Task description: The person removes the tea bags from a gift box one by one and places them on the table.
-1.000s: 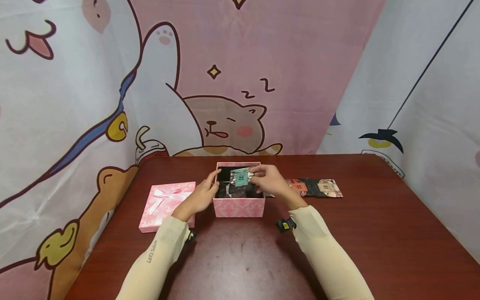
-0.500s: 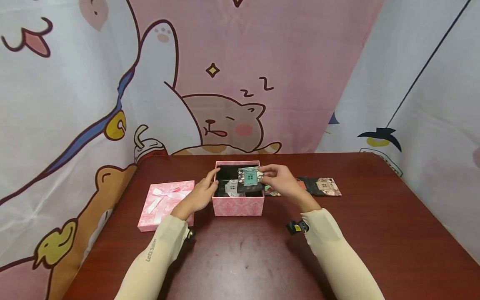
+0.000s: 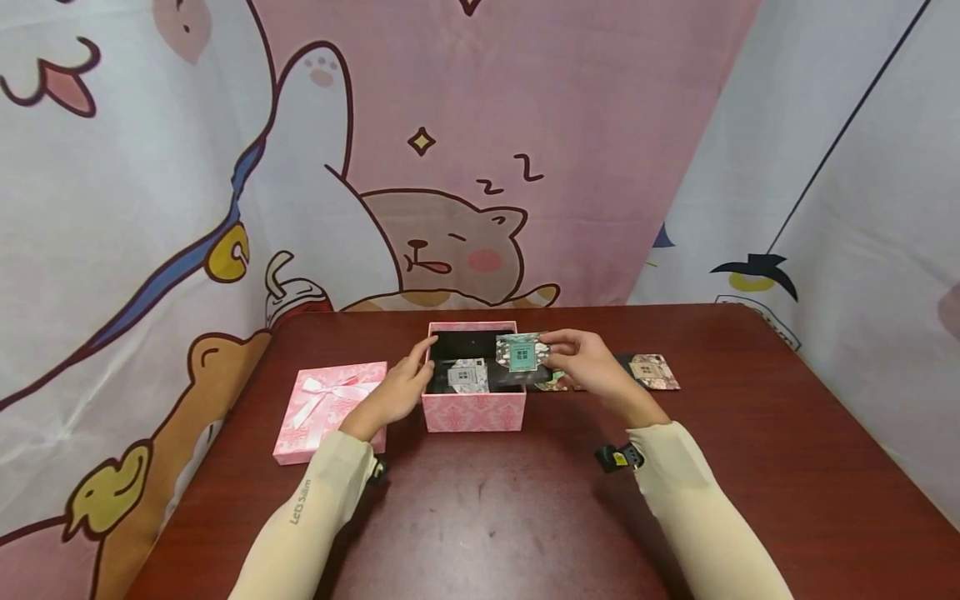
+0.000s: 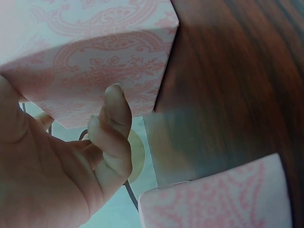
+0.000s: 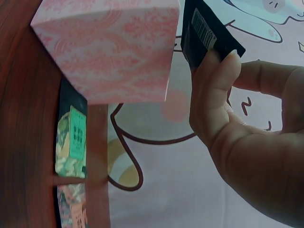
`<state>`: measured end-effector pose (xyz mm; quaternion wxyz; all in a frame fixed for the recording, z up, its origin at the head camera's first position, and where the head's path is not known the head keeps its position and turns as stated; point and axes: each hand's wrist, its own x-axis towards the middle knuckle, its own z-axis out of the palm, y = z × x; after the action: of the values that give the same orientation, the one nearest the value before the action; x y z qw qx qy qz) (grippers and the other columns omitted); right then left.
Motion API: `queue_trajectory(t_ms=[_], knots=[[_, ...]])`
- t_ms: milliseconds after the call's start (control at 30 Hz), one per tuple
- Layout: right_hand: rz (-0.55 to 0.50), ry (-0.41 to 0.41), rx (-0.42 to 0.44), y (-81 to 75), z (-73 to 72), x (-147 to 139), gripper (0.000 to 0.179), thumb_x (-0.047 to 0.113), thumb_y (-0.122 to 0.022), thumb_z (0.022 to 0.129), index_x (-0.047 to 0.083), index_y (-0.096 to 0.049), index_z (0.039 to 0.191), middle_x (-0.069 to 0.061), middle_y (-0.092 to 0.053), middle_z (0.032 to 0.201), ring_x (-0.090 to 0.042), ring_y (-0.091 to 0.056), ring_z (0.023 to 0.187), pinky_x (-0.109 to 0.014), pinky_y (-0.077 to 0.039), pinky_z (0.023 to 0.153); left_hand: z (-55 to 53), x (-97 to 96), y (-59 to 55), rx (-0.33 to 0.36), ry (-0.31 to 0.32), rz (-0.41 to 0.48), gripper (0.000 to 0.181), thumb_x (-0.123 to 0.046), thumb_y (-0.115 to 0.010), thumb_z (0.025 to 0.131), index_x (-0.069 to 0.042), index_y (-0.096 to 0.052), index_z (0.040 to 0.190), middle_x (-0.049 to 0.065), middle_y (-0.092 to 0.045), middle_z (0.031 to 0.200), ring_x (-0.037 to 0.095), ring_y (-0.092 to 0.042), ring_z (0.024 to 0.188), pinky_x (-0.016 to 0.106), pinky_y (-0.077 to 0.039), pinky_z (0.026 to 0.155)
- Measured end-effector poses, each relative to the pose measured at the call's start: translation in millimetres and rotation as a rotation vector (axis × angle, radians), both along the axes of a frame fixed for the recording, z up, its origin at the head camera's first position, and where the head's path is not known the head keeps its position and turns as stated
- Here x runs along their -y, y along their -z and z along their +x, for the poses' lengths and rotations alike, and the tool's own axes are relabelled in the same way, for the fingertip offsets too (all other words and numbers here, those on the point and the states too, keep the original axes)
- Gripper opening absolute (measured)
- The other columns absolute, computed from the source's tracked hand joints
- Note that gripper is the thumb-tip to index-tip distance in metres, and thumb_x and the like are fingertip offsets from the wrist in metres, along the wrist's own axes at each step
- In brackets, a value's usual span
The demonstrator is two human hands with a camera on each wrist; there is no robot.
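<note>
My right hand [image 3: 588, 358] pinches a small flat black sachet [image 3: 522, 356] with a teal label and a flowered top, over the right rim of a pink patterned gift box [image 3: 474, 414]. Its barcoded back shows between thumb and fingers in the right wrist view. The left hand [image 3: 397, 390] holds the box's left wall at the rim, with its other fingers [image 4: 116, 104] loosely bent beside the outside wall in the left wrist view. Inside the open box lies another black sachet [image 3: 468, 377] with a pale grey label.
A pink lid [image 3: 326, 417] with a ribbon bow lies left of the box. To the box's right is a row of sachets, including a green-labelled one [image 5: 76, 133], an orange-labelled one [image 5: 73, 206] and a cream-labelled one [image 3: 654, 372]. A cartoon cloth hangs behind the table.
The right hand has moved the teal-labelled sachet from over the box's middle to its right rim, uncovering the grey-labelled sachet inside. The left hand has stayed at the box.
</note>
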<state>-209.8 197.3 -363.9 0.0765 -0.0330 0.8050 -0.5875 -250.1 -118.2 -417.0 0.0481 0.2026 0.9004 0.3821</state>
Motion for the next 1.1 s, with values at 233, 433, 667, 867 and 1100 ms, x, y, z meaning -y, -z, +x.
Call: queue_trajectory(t_ms=[233,433,667,867,1100], knots=[[-0.018,0.029,0.023,-0.3,7.3,-15,0.042,0.005,-0.059,0.097,-0.005,-0.050,0.137,-0.020,-0.064,0.116,-0.015,-0.056,0.068,-0.030,-0.055,0.061,0.6,-0.7,0.6,-0.001,0.005,0.007,0.052,-0.031,-0.037,0.106,-0.018,-0.027,0.156,0.027,-0.046,0.143,0.040,-0.045,0.132,0.058,-0.033,0.108],[-0.051,0.039,0.018,7.1,9.5,-29,0.044,0.003,-0.060,0.095,-0.007,-0.049,0.136,-0.015,-0.066,0.108,-0.010,-0.057,0.064,-0.030,-0.056,0.061,1.1,-0.5,0.4,-0.006,0.009,0.009,0.052,-0.029,-0.037,0.107,-0.018,-0.025,0.156,0.028,-0.047,0.140,0.040,-0.046,0.130,0.057,-0.034,0.108],[-0.021,0.037,0.042,10.9,14.2,-44,0.042,0.006,-0.053,0.100,-0.007,-0.045,0.139,-0.014,-0.066,0.107,-0.010,-0.059,0.074,-0.030,-0.055,0.064,-0.3,0.0,0.6,-0.015,0.008,0.011,0.053,-0.029,-0.037,0.106,-0.018,-0.025,0.156,0.028,-0.051,0.132,0.038,-0.050,0.123,0.056,-0.036,0.105],[-0.031,0.035,0.076,19.5,15.2,-51,0.044,0.007,-0.053,0.099,-0.008,-0.044,0.139,-0.013,-0.066,0.108,-0.009,-0.061,0.080,-0.028,-0.055,0.063,0.0,-0.1,-0.8,-0.015,0.008,0.023,0.052,-0.028,-0.037,0.107,-0.017,-0.025,0.156,0.027,-0.051,0.131,0.037,-0.050,0.121,0.056,-0.036,0.105],[-0.061,0.060,0.123,40.1,14.7,-52,0.046,-0.002,-0.057,0.093,-0.009,-0.045,0.137,-0.006,-0.058,0.101,-0.008,-0.055,0.066,-0.026,-0.053,0.057,-0.2,-0.2,0.0,-0.010,0.005,0.013,0.052,-0.029,-0.037,0.106,-0.018,-0.025,0.156,0.025,-0.052,0.124,0.036,-0.051,0.113,0.055,-0.038,0.102]])
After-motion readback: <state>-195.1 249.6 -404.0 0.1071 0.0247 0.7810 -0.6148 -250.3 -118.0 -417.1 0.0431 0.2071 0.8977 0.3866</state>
